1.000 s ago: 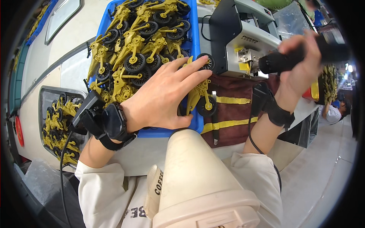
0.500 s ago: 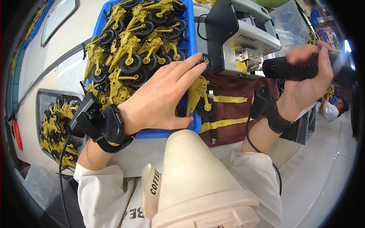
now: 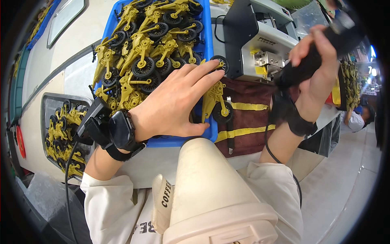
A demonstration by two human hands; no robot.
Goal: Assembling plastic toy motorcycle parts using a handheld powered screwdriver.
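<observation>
My left hand [image 3: 172, 99] reaches over the right rim of a blue tray [image 3: 211, 44], palm down. Its fingertips touch the upper wheel of a yellow toy motorcycle [image 3: 214, 95] with black wheels, and its thumb lies by the lower end of the yellow body, steadying it. Part of that toy is hidden under the hand. Raised at the right, my right hand [image 3: 321, 61] is wrapped round a black, cylindrical powered screwdriver [image 3: 325, 51], blurred by motion. Its lower end is beside the metal block [image 3: 268, 59] on the front of a grey-and-black screw feeder [image 3: 264, 40].
Many similar toy motorcycles [image 3: 142, 49] fill the blue tray. More lie in a metal tray [image 3: 44, 122] at the left. Under the screwdriver side is a maroon cloth [image 3: 248, 122] with yellow strips. A cream cone-shaped object [image 3: 207, 175] stands close in front of me.
My right hand has tilted the screwdriver more upright and drawn it away from the feeder's metal block. My left hand stays on the toy motorcycle. The whole view shifts slightly.
</observation>
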